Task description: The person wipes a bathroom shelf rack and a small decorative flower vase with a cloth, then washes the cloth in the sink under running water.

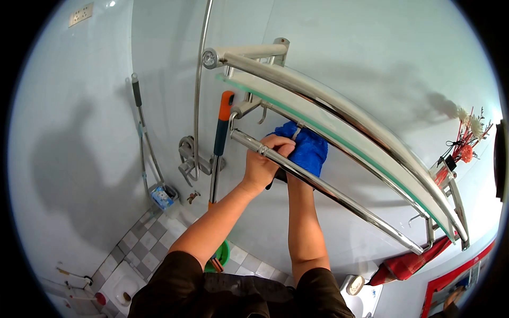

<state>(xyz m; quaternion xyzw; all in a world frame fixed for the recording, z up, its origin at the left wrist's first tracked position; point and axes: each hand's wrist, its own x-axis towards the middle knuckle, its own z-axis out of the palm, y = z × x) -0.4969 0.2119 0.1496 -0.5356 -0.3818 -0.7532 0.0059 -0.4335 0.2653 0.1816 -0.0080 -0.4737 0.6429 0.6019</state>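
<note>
A crumpled blue cloth is bunched below the glass shelf, against a small metal hook under the rack. My left hand is closed at the cloth's left edge, its thumb and fingers curled together beside the rack's lower bar. Up to the cloth from below reaches my right hand; the bar and the cloth hide its fingers. Something dark, whose kind I cannot make out, shows between the wrists.
A chrome rack with a glass shelf spans the upper right. An orange-topped pole stands left of my hands, near the shower tap. A red cloth hangs at the rack's right end. A green basin is on the floor.
</note>
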